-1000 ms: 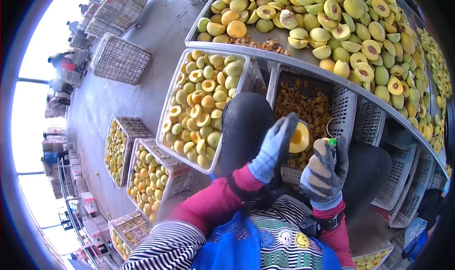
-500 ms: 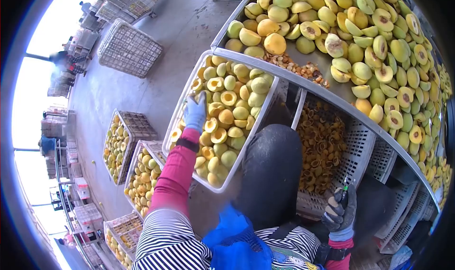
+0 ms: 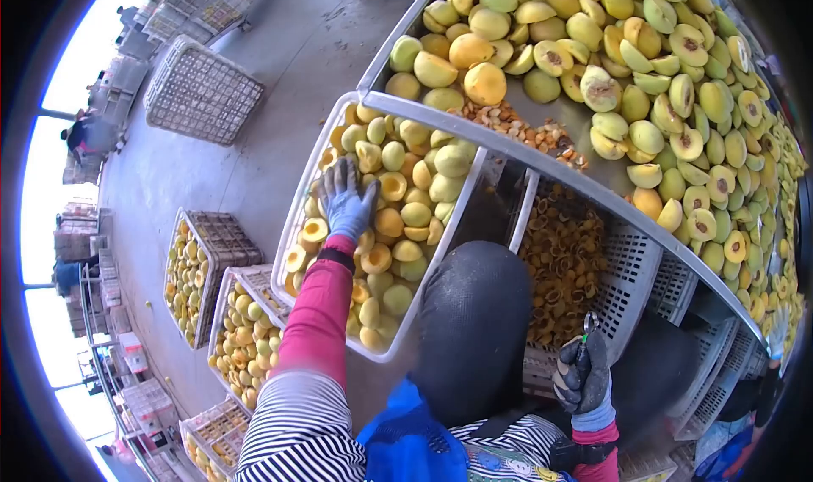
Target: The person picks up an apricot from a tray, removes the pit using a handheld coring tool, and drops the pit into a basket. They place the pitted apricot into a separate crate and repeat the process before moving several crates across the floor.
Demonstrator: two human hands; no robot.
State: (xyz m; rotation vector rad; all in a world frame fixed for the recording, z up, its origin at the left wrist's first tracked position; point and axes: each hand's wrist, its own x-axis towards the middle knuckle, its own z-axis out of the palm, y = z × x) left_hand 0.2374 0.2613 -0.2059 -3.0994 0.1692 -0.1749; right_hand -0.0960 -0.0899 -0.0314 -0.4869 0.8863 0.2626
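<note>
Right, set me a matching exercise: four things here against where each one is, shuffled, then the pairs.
1. Left hand
2. Ring-ended tool
3. Curled brown scraps
4. Biggest fruit heap

A. On the metal table
B. Spread over fruit in the white crate
C. In the right hand
D. In the crate beside the knee

1-B, 2-C, 3-D, 4-A

Bright daylight glares white at the left; the curved lens bends the edges into black; the near sleeve blurs.
</note>
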